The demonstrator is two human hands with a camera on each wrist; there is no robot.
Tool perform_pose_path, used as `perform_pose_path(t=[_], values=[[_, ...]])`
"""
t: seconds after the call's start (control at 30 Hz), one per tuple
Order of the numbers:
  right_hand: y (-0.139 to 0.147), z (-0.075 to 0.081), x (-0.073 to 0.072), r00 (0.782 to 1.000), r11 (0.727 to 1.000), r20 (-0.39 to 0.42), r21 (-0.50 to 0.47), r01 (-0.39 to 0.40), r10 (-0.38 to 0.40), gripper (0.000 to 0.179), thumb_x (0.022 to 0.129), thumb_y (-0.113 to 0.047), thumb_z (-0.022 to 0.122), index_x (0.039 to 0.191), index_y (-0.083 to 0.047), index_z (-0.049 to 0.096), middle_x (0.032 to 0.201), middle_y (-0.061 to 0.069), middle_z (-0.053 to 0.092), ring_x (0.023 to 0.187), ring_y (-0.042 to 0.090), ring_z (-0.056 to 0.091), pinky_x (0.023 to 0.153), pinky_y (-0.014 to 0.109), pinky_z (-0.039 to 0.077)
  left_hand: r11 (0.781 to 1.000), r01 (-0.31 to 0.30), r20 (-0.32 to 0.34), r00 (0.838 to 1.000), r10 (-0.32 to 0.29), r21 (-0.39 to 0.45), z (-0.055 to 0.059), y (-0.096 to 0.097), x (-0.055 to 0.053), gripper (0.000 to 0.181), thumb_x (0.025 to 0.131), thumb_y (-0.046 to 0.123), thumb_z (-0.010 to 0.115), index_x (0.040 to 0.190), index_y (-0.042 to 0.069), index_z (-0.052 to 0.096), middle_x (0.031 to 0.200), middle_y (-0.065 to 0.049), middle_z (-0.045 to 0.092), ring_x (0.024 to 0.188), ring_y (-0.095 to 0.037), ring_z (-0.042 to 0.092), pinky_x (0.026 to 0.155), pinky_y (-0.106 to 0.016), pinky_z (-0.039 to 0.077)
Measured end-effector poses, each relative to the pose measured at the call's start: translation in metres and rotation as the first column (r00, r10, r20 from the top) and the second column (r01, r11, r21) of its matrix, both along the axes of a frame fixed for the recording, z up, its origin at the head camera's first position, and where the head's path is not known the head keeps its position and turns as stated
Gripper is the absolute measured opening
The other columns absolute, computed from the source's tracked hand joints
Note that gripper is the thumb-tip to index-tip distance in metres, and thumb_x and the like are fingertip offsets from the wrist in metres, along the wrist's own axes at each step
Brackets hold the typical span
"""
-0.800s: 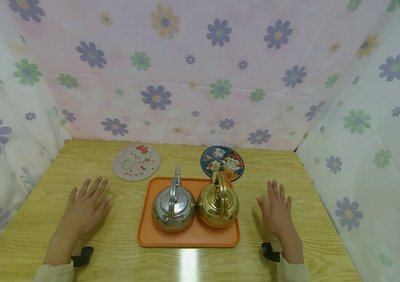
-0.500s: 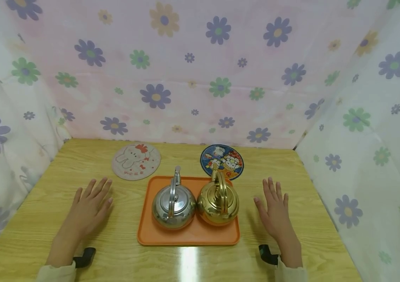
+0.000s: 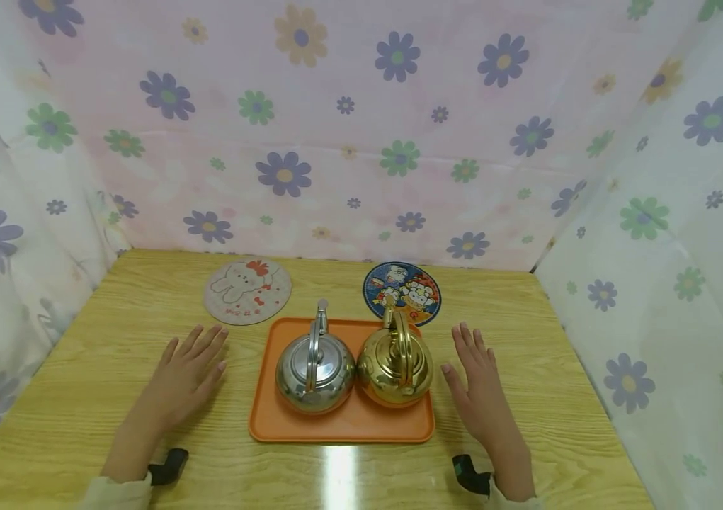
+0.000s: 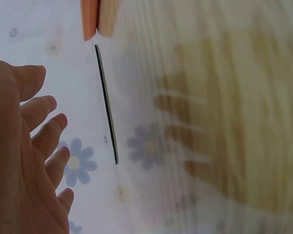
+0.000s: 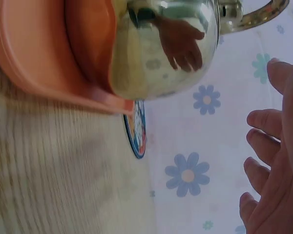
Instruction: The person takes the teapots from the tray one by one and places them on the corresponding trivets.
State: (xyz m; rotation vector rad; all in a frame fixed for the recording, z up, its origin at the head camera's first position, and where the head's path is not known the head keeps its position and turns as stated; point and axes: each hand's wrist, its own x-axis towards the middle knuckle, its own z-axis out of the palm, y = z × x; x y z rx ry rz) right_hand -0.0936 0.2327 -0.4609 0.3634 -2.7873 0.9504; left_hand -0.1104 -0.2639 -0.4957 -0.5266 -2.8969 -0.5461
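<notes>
Side by side on an orange tray [image 3: 336, 431] stand a silver kettle [image 3: 334, 388] and a gold kettle [image 3: 382, 381], their spouts pointing away from me. My left hand [image 3: 181, 379] hovers over the table left of the tray, fingers extended, touching nothing. To the right of the gold kettle, and apart from it, my right hand [image 3: 477, 393] is held above the table with its fingers spread slightly. In the right wrist view the gold kettle [image 5: 171, 58] shows that hand's reflection. The left wrist view has the left hand [image 4: 31, 161] near the tray's edge [image 4: 89, 19].
Behind the tray lie a pale round mat with a rabbit [image 3: 246, 301] and a dark blue round mat with cartoon figures [image 3: 407, 285]. The blue one is partly hidden by the gold kettle. Floral curtains [image 3: 348, 127] enclose the wooden table [image 3: 221, 467] at the back and sides.
Both hands have moved inward toward the tray, the left one to the right and the right one to the left. The kettles and tray have stayed in place.
</notes>
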Motion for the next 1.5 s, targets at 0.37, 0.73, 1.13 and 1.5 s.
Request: perform_pose_path(t=[0.37,0.73,1.13,1.5], values=[[-0.026,-0.008,0.011,0.991,0.997,-0.134,-0.068,-0.029,0.019,0.059,0.105,-0.014,0.057,0.16,-0.016,0.035,0.165,0.011,0.032,0.152,0.037,0.028,0.121,0.058,0.022,0.993,0.058,0.026,0.998,-0.061,0.102,-0.005,0.021,0.002,0.055,0.106,0.026,0.055,0.154,0.005,0.043,0.159,-0.02,0.041,0.147,-0.05,0.031,0.117,-0.069,0.018],[-0.056,-0.005,0.018,0.93,0.947,-0.366,-0.309,-0.086,-0.035,0.051,0.095,0.008,0.059,0.143,-0.009,0.06,0.139,0.01,0.061,0.129,0.027,0.054,0.11,0.012,0.035,0.989,0.102,0.033,0.994,-0.106,0.107,-0.009,0.042,0.003,0.05,0.107,0.023,0.05,0.154,0.005,0.045,0.159,-0.016,0.042,0.148,-0.048,0.031,0.118,-0.067,0.018],[-0.075,0.017,0.019,0.988,0.781,-0.155,-0.617,-0.099,0.003,0.032,0.104,0.001,0.052,0.133,-0.001,0.066,0.125,0.018,0.068,0.12,0.008,0.063,0.098,0.017,0.05,0.98,0.1,0.104,0.987,-0.119,0.17,-0.011,0.054,-0.003,0.051,0.107,0.019,0.051,0.155,0.004,0.041,0.162,-0.016,0.036,0.15,-0.048,0.026,0.117,-0.07,0.015],[-0.074,0.029,0.011,0.99,0.691,0.111,-0.722,0.023,0.084,0.031,0.105,-0.004,0.053,0.128,0.014,0.063,0.121,0.031,0.067,0.107,0.009,0.068,0.09,0.019,0.054,0.979,0.079,0.151,0.982,-0.109,0.189,-0.016,0.06,-0.01,0.05,0.108,0.02,0.048,0.155,0.004,0.042,0.163,-0.015,0.035,0.152,-0.047,0.022,0.118,-0.07,0.011]])
